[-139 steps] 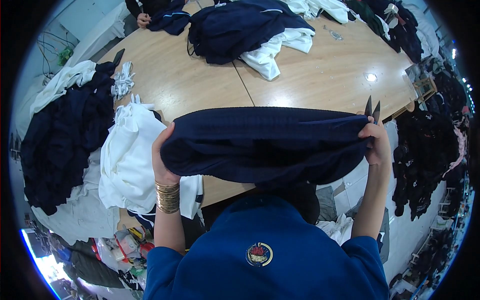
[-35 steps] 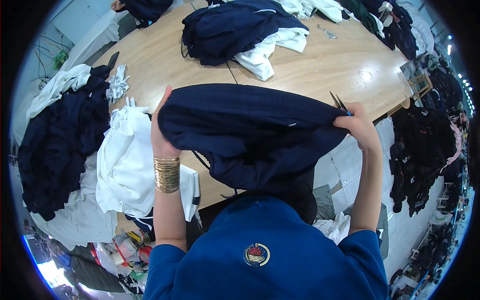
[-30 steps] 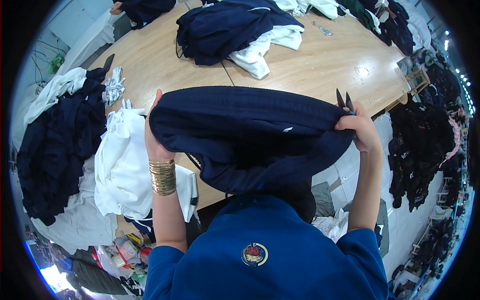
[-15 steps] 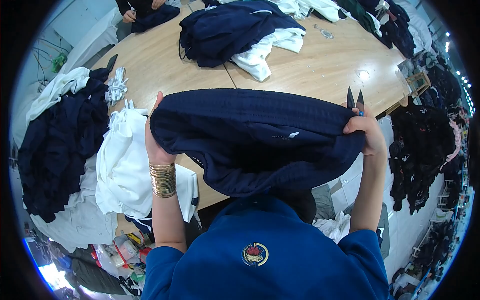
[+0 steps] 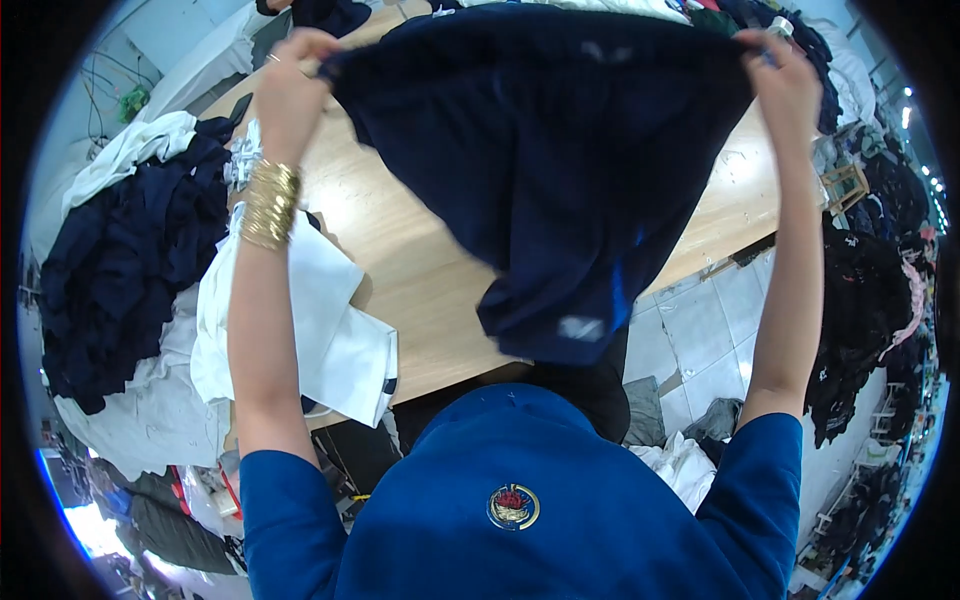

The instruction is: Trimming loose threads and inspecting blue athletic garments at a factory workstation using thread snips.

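Both hands are swinging the dark blue garment (image 5: 530,150) up high

The left hand (image 5: 292,95) and the right hand (image 5: 790,95) are reaching farther up than they were half a second ago, and the garment is hanging down long now. The left hand is pinching its top left corner with the fingers. The right hand is gripping its top right corner with curled fingers, which are looking a bit blurry. The garment is hanging in the air between the hands, over the wooden table (image 5: 430,320), and its bottom is pointing toward the person's blue shirt (image 5: 510,570). A bright blue stripe (image 5: 620,290) is showing near the bottom, beside a pale patch (image 5: 580,328). Gold bangles (image 5: 268,205) are circling the left arm (image 5: 262,350). White cloth (image 5: 340,350) is peeking out on both sides of that arm. Farther left, a heap of dark clothes (image 5: 135,265) is lying.
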{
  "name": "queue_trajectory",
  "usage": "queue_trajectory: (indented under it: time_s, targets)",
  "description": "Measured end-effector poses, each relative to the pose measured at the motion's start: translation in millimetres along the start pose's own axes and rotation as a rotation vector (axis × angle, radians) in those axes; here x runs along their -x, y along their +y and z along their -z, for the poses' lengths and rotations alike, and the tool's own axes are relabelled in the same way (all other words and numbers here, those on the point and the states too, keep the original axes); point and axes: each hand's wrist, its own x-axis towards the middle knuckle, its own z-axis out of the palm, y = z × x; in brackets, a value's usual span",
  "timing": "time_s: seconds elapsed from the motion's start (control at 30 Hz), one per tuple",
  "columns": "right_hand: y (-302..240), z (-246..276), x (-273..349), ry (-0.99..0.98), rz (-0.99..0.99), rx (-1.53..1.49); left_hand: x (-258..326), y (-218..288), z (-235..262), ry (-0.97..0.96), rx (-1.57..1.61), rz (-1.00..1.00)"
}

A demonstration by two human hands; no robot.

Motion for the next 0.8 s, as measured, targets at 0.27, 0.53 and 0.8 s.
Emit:
queue_trajectory:
  time_s: [0.27, 0.53, 0.8]
  targets:
    - [-48.9, 42.8, 94.4, -0.157, -0.067, -0.097, 72.4, 62.2, 65.4, -0.16, 0.136, 0.16]
    - [-29.0, -41.4, 302.4, -0.773, -0.303, -0.074, 276.5, 61.0, -15.1, -0.69, -0.021, 0.509]
    - [-40.4, -23.9, 288.4, -0.869, -0.358, -0.156, 244.9, 61.8, 35.1, -0.983, 0.071, 0.534]
